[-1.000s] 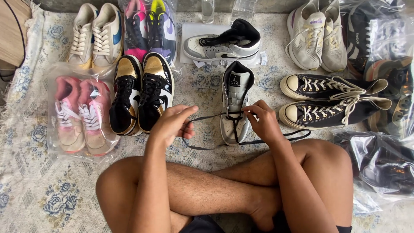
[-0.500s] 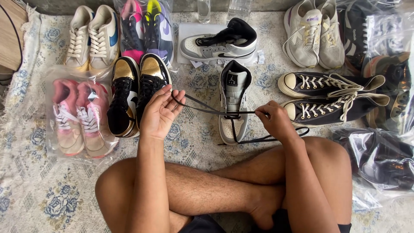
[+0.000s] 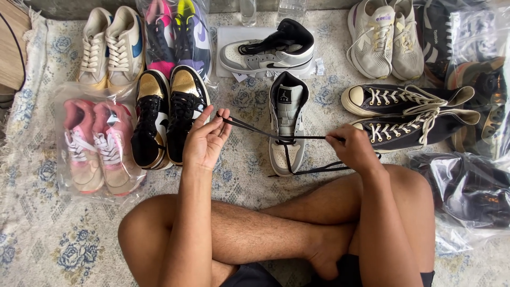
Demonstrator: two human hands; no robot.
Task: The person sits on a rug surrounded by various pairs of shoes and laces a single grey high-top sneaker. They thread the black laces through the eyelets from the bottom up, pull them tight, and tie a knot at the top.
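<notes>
1. Patterned rug [image 3: 48,250] spreads under everything; pairs of shoes ring the grey high-top sneaker [image 3: 287,125], which stands at centre, toe toward the person.
2. At nine o'clock of it stand the black-and-gold shoes [image 3: 167,114]; at three o'clock the black canvas pair [image 3: 404,114].
3. The left hand [image 3: 204,141], fingers pinched on one end of the black lace [image 3: 297,137], lifts it toward ten o'clock.
4. The right hand [image 3: 353,151] nips the other end, low at four o'clock.
5. Judged: draw both ends evenly, keeping the lace flat through the lower eyelets.
</notes>
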